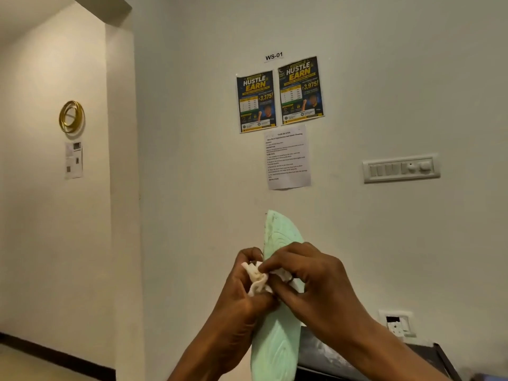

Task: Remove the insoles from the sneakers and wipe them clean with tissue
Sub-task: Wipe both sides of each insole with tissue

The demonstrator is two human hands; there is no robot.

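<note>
Your left hand grips the light, bendy insole mid-length, right fingers pinching soft tissue against it.

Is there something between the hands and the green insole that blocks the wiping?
Nothing blocks it. The left hand and right hand press only the crumpled tissue against the insole.

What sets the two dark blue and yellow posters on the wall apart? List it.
The left dark blue and yellow poster hangs lower than the right dark blue and yellow poster. The left poster's large figure reads 3,375; the right poster's reads 3,975. The right poster sits directly under the small WS-01 label; the left poster lies off to its side. Both read HUSTLE EARN and share the same layout, tilted slightly on the pale wall.
</note>
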